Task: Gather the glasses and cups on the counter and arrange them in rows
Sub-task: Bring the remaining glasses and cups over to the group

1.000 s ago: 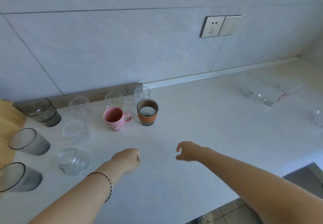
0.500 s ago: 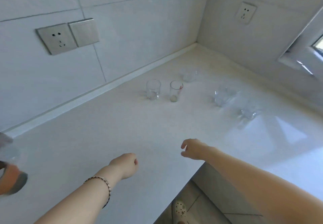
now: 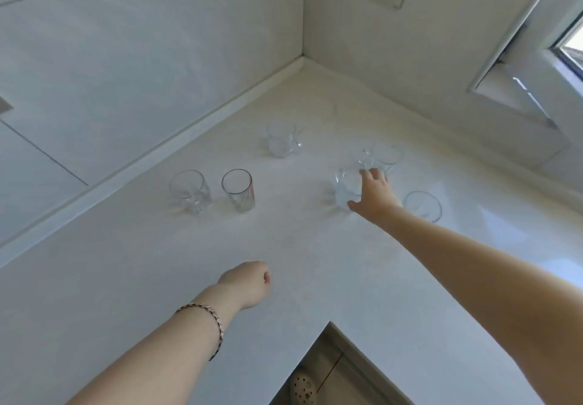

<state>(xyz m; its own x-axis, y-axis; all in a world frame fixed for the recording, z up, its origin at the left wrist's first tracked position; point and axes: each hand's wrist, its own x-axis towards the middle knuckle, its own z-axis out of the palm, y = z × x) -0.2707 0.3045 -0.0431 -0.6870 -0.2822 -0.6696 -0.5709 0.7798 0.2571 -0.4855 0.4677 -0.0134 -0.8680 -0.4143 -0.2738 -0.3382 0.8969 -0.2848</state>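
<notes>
Clear glass mug point(image 3: 347, 188) sits inside the right hand's point(image 3: 375, 196) spread grip.

On counter point(image 3: 157, 278), in corner: faceted glass point(image 3: 190, 190) left of tall glass point(image 3: 238, 190); handled glass point(image 3: 281, 138) behind; clear cup point(image 3: 347, 188) to right, mug point(image 3: 380, 156) behind it, tumbler point(image 3: 422, 206) farthest right.
</notes>
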